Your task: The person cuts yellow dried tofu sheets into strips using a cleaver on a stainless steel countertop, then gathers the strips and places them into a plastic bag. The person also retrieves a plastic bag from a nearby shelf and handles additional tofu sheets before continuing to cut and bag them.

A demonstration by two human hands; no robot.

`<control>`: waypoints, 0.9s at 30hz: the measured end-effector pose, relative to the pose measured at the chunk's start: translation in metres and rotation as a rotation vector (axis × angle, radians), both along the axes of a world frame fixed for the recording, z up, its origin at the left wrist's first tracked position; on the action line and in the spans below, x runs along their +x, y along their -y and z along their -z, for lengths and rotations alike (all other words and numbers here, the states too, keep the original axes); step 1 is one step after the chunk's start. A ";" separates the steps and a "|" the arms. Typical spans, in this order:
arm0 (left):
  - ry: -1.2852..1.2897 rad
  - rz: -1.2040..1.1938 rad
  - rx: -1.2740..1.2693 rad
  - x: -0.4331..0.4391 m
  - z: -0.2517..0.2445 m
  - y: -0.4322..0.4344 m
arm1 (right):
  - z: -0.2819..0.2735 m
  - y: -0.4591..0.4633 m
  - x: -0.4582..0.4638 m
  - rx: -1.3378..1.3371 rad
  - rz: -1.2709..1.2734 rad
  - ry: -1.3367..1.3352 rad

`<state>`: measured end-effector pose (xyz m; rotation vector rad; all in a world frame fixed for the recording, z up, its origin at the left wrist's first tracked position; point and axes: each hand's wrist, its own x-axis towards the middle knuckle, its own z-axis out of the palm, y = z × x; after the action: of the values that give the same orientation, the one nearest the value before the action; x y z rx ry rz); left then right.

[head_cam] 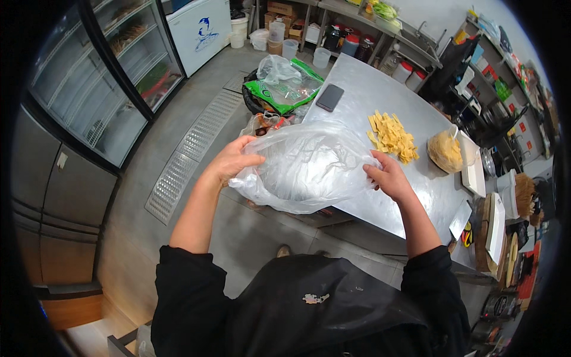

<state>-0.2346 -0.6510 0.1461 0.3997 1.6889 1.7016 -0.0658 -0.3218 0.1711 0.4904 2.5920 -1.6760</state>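
A clear plastic bag (308, 169) is spread wide between my hands, its mouth facing up, over the near left part of the steel table (357, 85). My left hand (234, 161) grips the bag's left rim, with the thumb over the edge. The right rim is pinched in my right hand (387, 175). Beyond the bag, a pile of flat yellow strips (392, 136), perhaps tofu skin or noodles, lies loose on the table. To its right stands a tied clear bag (446, 151) filled with similar yellow food. A dark phone (330, 97) rests near the table's left edge.
A cleaver (460, 219) and yellow-handled scissors (466, 235) lie at the table's right end, near white trays (495, 230). A bin with a green and clear bag (285, 87) stands beyond the table's left corner. Glass-door refrigerators (102, 71) line the left side.
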 end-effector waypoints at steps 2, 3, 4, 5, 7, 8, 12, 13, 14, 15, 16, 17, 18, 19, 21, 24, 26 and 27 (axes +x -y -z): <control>0.006 0.027 -0.023 0.000 -0.001 -0.008 | -0.010 0.002 0.000 -0.031 0.026 0.011; -0.006 0.033 -0.031 0.000 -0.001 -0.013 | -0.013 0.002 0.000 -0.075 0.006 -0.019; -0.019 0.034 -0.036 0.001 -0.001 -0.017 | -0.016 0.001 -0.001 -0.060 0.041 0.006; -0.025 0.025 -0.052 0.003 -0.002 -0.021 | -0.018 -0.001 -0.001 -0.061 0.053 0.008; -0.082 0.022 -0.081 0.005 -0.003 -0.030 | -0.018 -0.009 -0.003 -0.041 0.065 0.009; -0.109 0.012 -0.102 0.005 -0.004 -0.033 | -0.018 -0.014 -0.004 -0.022 0.068 0.006; -0.245 -0.030 -0.143 0.005 -0.012 -0.055 | -0.012 -0.042 -0.008 -0.031 0.095 0.019; -0.305 -0.058 -0.174 0.006 -0.017 -0.062 | -0.010 -0.051 -0.009 0.016 0.089 0.022; -0.359 -0.095 -0.216 0.007 -0.023 -0.071 | -0.008 -0.061 -0.010 0.037 0.080 0.026; -0.504 -0.148 -0.289 0.009 -0.032 -0.080 | -0.008 -0.071 -0.012 0.060 0.071 0.030; -0.642 -0.211 -0.376 0.012 -0.042 -0.090 | -0.008 -0.080 -0.015 0.201 0.058 -0.032; -0.734 -0.279 -0.499 0.016 -0.054 -0.098 | -0.008 -0.088 -0.017 0.341 0.044 -0.093; -0.951 -0.384 -0.500 0.022 -0.066 -0.106 | -0.010 -0.095 -0.020 0.479 0.031 -0.155; -1.125 -0.495 -0.532 0.027 -0.079 -0.114 | -0.013 -0.102 -0.022 0.513 0.082 -0.233; -1.412 -0.698 -0.498 0.034 -0.100 -0.127 | -0.018 -0.116 -0.025 0.555 0.215 -0.360; -1.761 -0.922 -0.246 0.039 -0.097 -0.140 | -0.005 -0.125 -0.026 0.581 0.265 -0.836; -1.631 -0.367 -0.743 0.047 -0.056 -0.169 | 0.020 -0.129 -0.021 0.923 -0.028 -0.481; -1.339 0.177 -0.985 0.052 -0.034 -0.180 | 0.034 -0.133 -0.022 1.140 -0.343 0.072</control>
<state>-0.1825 -0.4705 0.1797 1.2614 2.9507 0.1171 -0.0876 -0.1893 0.1369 0.0562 3.0668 0.0255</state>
